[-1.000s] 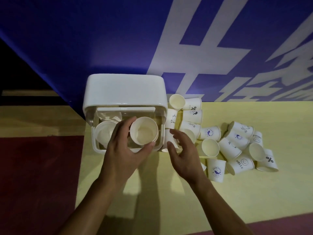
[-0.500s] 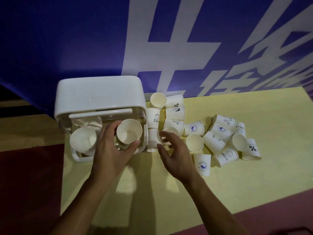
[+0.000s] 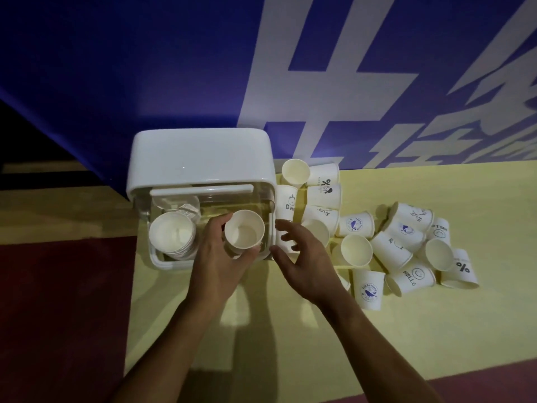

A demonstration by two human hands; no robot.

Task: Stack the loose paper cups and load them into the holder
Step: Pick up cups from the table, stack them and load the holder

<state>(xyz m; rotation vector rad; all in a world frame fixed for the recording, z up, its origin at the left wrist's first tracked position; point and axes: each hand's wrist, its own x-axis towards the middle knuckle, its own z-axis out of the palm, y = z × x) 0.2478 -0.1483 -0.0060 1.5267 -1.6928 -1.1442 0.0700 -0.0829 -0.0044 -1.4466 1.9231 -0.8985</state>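
Observation:
A white cup holder with a clear front bin stands on the yellow mat. In its left side sits a stack of paper cups. My left hand grips a white paper cup over the bin's right side, mouth facing up. My right hand hovers just right of the holder with fingers spread and holds nothing. Its fingertips are close to an upright cup beside the holder. Several loose paper cups lie scattered to the right, some upright, some on their sides.
A blue wall with large white characters rises right behind the holder and cups. The yellow mat ends at dark red floor on the left and along the near edge.
The view has shifted. My left hand keeps the cup over the bin's right side. My right hand stays open next to the holder, fingers a little more spread.

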